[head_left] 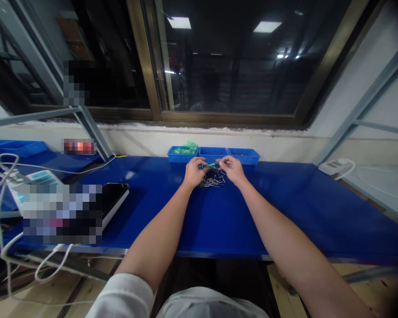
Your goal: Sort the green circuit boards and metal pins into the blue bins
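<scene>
Between my two hands, above the blue table, is a slim green piece (213,165) whose exact kind is too small to make out. My left hand (195,172) is closed in a pinch at its left end, where something dark shows at the fingertips. At the other end, the thumb and fingers of my right hand (233,169) pinch it. Just below and between the hands lies a loose pile of thin metal pins (209,182), partly hidden by the left hand.
Behind the hands stand three joined blue bins (214,152); the left one holds a green plastic bag (187,148). A dark-topped device (114,196) and white cables are on the left. A white power strip (334,166) sits at the right edge, near grey metal posts.
</scene>
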Motion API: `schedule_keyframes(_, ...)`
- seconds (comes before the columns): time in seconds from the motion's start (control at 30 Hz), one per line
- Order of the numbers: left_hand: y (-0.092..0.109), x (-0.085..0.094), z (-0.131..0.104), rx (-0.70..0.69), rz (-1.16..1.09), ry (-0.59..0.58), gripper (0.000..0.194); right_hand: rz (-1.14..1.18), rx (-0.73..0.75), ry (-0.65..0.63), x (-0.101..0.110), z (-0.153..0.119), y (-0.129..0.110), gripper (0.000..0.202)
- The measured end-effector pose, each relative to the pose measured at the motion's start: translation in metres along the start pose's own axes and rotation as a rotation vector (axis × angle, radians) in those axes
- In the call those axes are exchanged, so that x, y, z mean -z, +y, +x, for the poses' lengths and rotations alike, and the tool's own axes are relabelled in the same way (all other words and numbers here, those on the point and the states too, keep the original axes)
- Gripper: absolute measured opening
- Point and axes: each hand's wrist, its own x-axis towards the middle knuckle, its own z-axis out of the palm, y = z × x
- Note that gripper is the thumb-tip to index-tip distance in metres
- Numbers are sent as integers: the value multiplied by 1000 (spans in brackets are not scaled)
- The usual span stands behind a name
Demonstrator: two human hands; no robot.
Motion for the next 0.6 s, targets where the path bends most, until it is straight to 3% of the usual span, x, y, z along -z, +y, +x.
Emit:
schedule_keyframes(0.13,-3,-2,0,95,-147,6,20,86,-36,17,-1,1,4,29)
schedule_keyframes(0.27,-3,-2,1,182,-260,-20,39,-6,-120,73,0,2,9,31)
schedule_keyframes(0.4,-3,4,2,204,-327,-100,12,-64,-153,119,4,2,8,29)
schedule_keyframes(0.47,-5,9,4,221,-334,-129,13,-77,-165,133,7,3,8,28)
schedule_keyframes(0.53,-10,15,9,252,-307,-48,17,-100,-171,135,9,3,7,26)
schedule_keyframes(0.6,-17,20,16,275,-273,165,17,-128,-174,132,10,2,7,25)
